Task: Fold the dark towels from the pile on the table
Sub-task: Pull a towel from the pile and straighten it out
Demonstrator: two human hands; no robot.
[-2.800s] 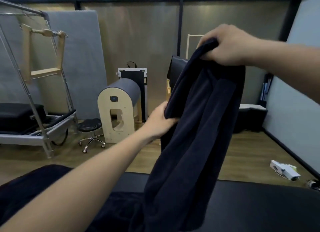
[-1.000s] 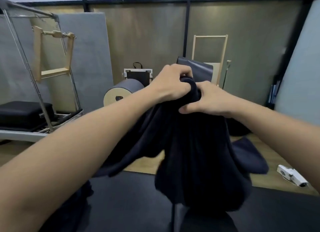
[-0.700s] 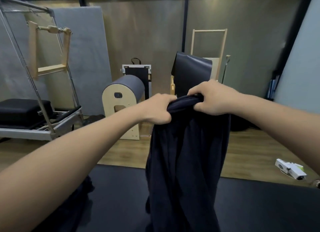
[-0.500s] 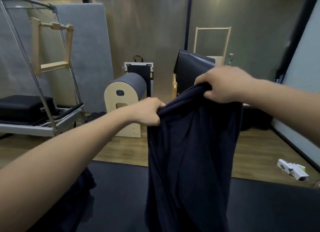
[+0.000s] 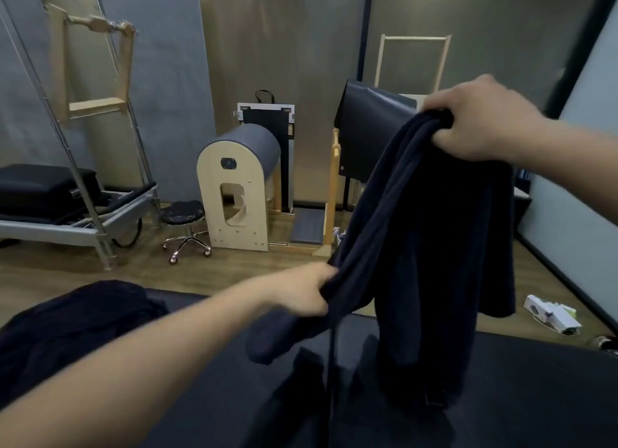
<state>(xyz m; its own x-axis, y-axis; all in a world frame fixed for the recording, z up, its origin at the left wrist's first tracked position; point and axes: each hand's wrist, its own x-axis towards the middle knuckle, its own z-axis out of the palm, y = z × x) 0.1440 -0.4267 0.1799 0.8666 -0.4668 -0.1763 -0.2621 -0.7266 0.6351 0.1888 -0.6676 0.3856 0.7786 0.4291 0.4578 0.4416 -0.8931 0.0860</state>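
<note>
A dark navy towel (image 5: 431, 247) hangs in the air above the black padded table (image 5: 518, 390). My right hand (image 5: 481, 123) grips its bunched top edge high on the right. My left hand (image 5: 301, 293) grips the towel's edge lower down, left of the hanging cloth, with a short tail drooping below it. The towel's bottom reaches the table surface. A pile of dark towels (image 5: 67, 334) lies on the table's left side, partly hidden behind my left forearm.
Beyond the table on the wooden floor stand a pale wooden barrel (image 5: 239, 190), a black rolling stool (image 5: 184, 223), a metal-framed bench (image 5: 77, 213) at left and a wooden ladder frame (image 5: 411, 63). A white device (image 5: 551, 317) lies on the floor right.
My hands have moved apart along the towel's edge: the left hand dropped down and left, the right hand rose to the right. The view now shows the pile at left.
</note>
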